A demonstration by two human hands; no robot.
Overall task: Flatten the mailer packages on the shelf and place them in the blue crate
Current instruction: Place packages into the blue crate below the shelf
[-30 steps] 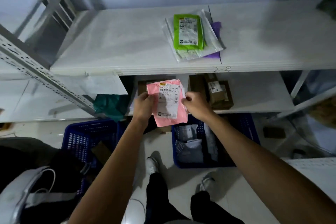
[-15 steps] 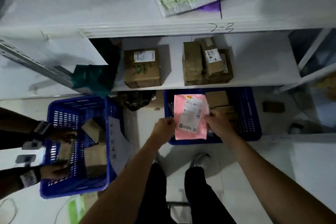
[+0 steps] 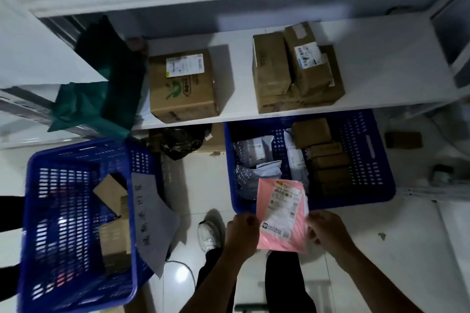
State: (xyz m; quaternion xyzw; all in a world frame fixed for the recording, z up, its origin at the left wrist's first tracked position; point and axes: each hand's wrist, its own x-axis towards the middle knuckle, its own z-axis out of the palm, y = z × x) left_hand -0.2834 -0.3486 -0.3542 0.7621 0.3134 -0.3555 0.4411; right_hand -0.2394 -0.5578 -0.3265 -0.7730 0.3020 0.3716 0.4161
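Now you are pinching the pink mailer [image 3: 281, 213] between left hand [image 3: 241, 232] and right hand [image 3: 326, 230] — its far end is hanging beyond them over the near rim of the blue crate [image 3: 366, 150] — label print too blurred to read.

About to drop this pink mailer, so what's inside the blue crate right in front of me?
In the blue crate, grey mailers lie on the left, brown boxes on the right. The pink mailer hides its near part.
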